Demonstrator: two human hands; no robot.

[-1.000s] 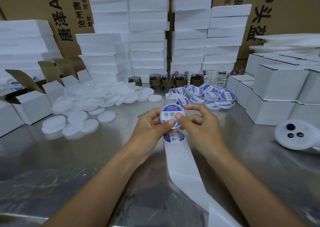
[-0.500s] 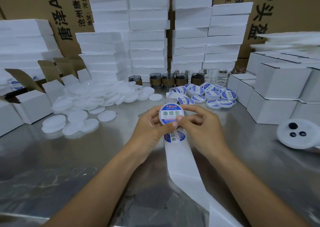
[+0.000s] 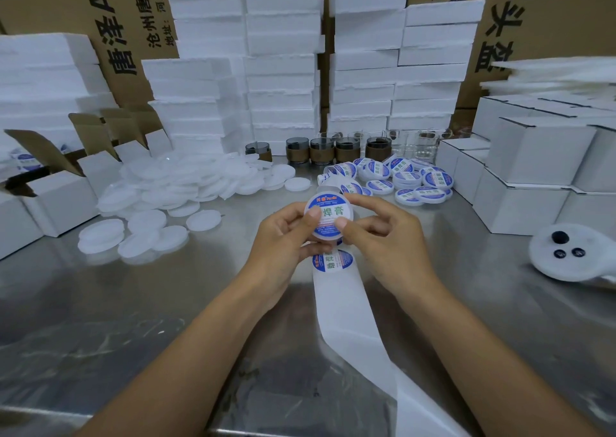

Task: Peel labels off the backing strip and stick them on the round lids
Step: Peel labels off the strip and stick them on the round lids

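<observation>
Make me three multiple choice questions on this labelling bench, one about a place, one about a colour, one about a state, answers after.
1. Where on the table does the heap of labelled lids lie? A) at the near edge B) left of the left hand C) beyond the right hand
2. What colour edges the label on the held lid? A) blue B) red C) yellow
3. How is the held lid? A) lying flat on the table B) pinched between both hands, label on C) bare
Answers: 1 C, the heap sits past the right hand; 2 A, blue bands frame the white middle; 3 B, both thumbs press the label's face.
</observation>
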